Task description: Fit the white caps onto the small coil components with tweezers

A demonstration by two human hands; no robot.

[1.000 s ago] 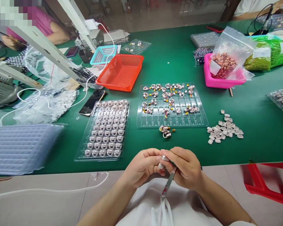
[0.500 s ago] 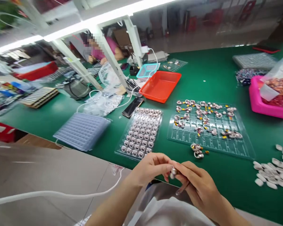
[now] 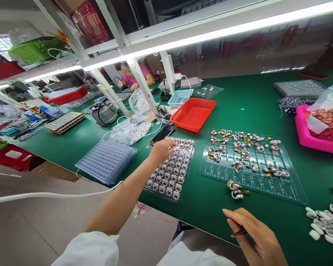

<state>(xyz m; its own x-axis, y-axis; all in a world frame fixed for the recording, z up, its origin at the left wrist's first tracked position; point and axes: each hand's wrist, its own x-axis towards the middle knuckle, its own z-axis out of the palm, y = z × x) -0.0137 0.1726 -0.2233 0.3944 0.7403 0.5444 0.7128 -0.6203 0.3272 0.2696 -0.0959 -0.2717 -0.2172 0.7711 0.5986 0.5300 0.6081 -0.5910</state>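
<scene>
While the green table [image 3: 252, 118] fills most of my view, I take the tray of round silver parts [image 3: 189, 161] as my landmark; it lies near the table's front edge, beneath the left hand. To the right of that tray I have a wider clear tray [image 3: 224, 171] with small wired pieces [image 3: 279, 173] strewn over its far rows, and to the landmark's left a stack of pale trays [image 3: 105, 160]. Behind the landmark tray, slightly right, I make out an orange basket [image 3: 194, 111]; far to its right is a pink basket [image 3: 319, 142] bearing a clear bag [image 3: 330, 96] of copper-coloured beads. My left hand [image 3: 161, 150] reaches over the tray's far left part, fingertips drawn together above the upper rows; I cannot tell whether they pinch a part. My right hand [image 3: 255, 234] is well to the right of the tray, on the near side, its fingers bent close together. Just behind the tray's far left corner lies a phone [image 3: 162, 134]. Far right of the tray sits a scatter of white shells [image 3: 326, 221]; nearer to it, a clump [image 3: 235, 190] of wired pieces. Between the right hand's fingers I see a slim dark tool [image 3: 238, 233], mostly hidden.
</scene>
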